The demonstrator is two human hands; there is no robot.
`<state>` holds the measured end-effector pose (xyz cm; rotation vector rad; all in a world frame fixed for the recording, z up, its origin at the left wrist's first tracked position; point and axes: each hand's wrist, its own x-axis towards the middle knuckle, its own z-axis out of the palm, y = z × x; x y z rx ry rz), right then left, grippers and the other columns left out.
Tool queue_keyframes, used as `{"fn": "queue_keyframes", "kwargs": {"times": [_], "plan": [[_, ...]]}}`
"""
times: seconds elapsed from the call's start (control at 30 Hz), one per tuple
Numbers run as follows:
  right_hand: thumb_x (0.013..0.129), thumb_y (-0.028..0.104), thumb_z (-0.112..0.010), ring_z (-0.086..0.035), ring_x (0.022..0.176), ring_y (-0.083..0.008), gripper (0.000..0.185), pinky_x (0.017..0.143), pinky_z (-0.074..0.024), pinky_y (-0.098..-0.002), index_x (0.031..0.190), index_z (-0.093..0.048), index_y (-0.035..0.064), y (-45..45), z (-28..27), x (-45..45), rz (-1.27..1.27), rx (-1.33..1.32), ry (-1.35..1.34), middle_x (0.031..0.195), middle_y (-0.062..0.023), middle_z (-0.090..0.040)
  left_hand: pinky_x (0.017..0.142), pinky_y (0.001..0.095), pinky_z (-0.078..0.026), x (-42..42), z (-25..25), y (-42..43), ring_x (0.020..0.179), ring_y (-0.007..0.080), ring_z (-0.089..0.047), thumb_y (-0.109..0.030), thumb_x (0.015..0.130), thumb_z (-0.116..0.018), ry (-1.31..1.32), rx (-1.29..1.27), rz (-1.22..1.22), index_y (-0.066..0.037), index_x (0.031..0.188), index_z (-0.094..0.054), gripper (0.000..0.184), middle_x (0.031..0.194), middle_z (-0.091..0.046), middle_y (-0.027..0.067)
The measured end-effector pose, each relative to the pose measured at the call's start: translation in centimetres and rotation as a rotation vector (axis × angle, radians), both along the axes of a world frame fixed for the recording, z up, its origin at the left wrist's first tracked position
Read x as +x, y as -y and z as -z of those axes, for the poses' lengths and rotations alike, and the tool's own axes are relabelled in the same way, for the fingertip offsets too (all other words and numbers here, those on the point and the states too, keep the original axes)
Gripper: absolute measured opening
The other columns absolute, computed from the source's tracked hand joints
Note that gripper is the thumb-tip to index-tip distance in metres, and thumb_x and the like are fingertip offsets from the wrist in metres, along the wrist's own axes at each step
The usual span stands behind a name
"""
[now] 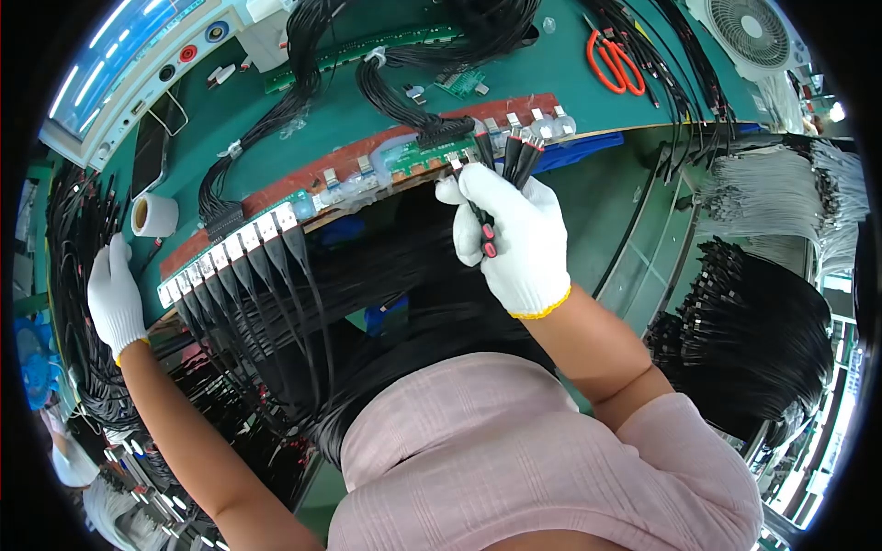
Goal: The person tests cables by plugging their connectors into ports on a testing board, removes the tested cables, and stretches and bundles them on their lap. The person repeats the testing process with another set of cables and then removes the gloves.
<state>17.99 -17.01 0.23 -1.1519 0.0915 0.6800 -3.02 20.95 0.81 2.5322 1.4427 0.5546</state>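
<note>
My right hand [519,239], in a white glove, is closed around several black cables with plugs [522,158]. Their metal tips point up past the fingers, and two reddish ends [488,241] show below the thumb. It is right by a green circuit board [423,158] at the table's front edge. On the left, my gloved left hand [116,294] lies with fingers stretched out beside a bundle of black cables [78,266]; whether it touches them I cannot tell. Between the hands, a row of black cables is plugged into a long board with white sockets [230,253].
A test instrument [156,83], a phone [158,142] and a roll of tape [154,216] stand at the left. Red-handled scissors [616,64] and a small fan [753,32] are at the back right. Black cable bundles [744,331] hang at the right.
</note>
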Motion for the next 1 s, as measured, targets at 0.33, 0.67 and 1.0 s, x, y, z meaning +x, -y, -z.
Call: {"fn": "queue_keyframes", "kwargs": {"times": [0.33,0.67,1.0], "plan": [[0.085,0.013,-0.061,-0.049,0.043,-0.0125,0.017,0.041,-0.0367,-0.0270,0.086,-0.061,-0.0041,0.6,0.5,0.9,-0.058,0.004,-0.020,0.072,-0.0112,-0.062,0.078,0.0378,-0.046,1.8,0.3,-0.6,0.084,0.0319,-0.062,-0.044,0.095,-0.046,-0.003,0.031,-0.009,-0.005,0.104,-0.065,0.044,0.091,-0.065,0.0188],[0.090,0.022,-0.061,-0.045,0.044,-0.0127,0.025,0.042,-0.0337,-0.0266,0.089,-0.062,-0.0029,-0.2,-0.8,0.4,-0.012,-0.014,-0.027,0.058,-0.0075,-0.056,0.083,0.0333,-0.045,1.7,0.3,-1.1,0.088,0.0241,-0.063,-0.047,0.094,-0.047,-0.008,-0.043,-0.028,-0.005,0.110,-0.065,0.049,0.093,-0.066,0.0138],[0.093,0.025,-0.057,-0.055,0.055,-0.0155,0.034,0.046,-0.0421,-0.0263,0.094,-0.064,-0.0080,1.4,0.9,-0.2,-0.053,-0.060,0.048,0.064,-0.0101,-0.057,0.077,0.0322,-0.045,1.4,0.7,-1.3,0.079,0.0200,-0.059,-0.046,0.094,-0.048,0.022,-0.019,-0.007,-0.005,0.109,-0.066,0.047,0.086,-0.064,0.0115]]}}
